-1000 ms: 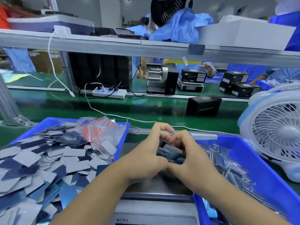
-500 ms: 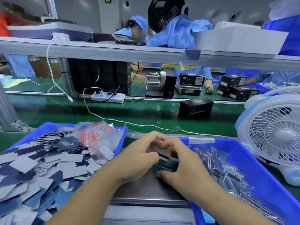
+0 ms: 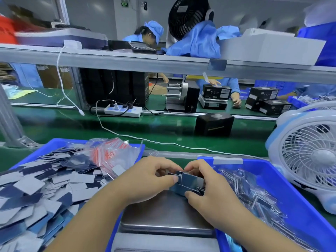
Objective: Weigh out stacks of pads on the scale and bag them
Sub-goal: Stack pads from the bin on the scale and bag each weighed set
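In the head view, the left hand (image 3: 145, 180) and right hand (image 3: 209, 193) both pinch a small stack of pads (image 3: 189, 182), each grip closed on its ends, just above the scale (image 3: 163, 215) platform, between the left bin (image 3: 54, 144) of loose pads and the right bin (image 3: 291, 211) of bagged ones.

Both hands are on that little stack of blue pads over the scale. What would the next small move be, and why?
Probably letting go. The left hand and right hand both pinch the small stack of blue-grey pads just above the steel scale platform. A held stack likely cannot weigh true, so setting it down and lifting both hands clear seems next.
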`<state>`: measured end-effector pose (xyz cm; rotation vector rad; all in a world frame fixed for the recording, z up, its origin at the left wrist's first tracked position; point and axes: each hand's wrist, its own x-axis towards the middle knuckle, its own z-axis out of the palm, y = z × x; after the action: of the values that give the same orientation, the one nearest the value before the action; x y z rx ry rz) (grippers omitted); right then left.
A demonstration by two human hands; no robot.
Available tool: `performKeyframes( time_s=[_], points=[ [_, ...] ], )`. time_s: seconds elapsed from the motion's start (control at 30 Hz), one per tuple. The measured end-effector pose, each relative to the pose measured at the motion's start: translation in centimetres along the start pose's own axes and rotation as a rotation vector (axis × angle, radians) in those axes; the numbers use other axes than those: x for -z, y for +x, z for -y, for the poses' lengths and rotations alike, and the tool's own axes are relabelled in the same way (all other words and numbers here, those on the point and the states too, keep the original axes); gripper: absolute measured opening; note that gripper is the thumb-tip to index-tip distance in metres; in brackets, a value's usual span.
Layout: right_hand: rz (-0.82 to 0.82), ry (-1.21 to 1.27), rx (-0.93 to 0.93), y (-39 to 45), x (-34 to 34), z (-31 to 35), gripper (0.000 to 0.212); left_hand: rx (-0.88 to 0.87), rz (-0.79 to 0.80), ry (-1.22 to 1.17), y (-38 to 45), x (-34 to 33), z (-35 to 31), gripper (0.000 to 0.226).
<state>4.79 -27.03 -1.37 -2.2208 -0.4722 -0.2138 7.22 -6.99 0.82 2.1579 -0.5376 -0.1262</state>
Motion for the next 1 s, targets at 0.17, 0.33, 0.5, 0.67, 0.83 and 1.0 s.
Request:
performKeyframes(
  time_s=[0.17, 0.33, 0.5, 0.67, 0.83, 1.0],
  points=[
    [0.025, 0.006, -0.041, 0.2, -0.7, 0.0, 0.047, 0.033, 0.001, -0.009, 0.2, -1.0, -0.5, 0.034],
    [0.006, 0.052, -0.056, 0.1, -0.5, 0.0, 0.048, 0.053, -0.007, -0.153, 0.4, -2.0, -0.9, 0.032],
    [-0.011, 0.052, -0.043, 0.3, -0.6, 0.3, 0.049, -0.107, -0.17, -0.056, 0.3, -2.8, -1.2, 0.02],
    [-0.008, 0.051, -0.045, 0.3, -0.6, 0.0, 0.045, -0.191, -0.157, -0.136, 0.7, -3.0, -0.9, 0.02],
    [-0.003, 0.033, -0.046, 0.1, -0.4, 0.1, 0.042, -0.134, -0.165, -0.298, 0.8, -2.5, -0.4, 0.017],
    [-0.021, -0.067, 0.004, 0.2, -0.4, 0.1, 0.026, -0.07, -0.204, -0.388, 1.0, -2.1, -0.2, 0.006]
  ],
)
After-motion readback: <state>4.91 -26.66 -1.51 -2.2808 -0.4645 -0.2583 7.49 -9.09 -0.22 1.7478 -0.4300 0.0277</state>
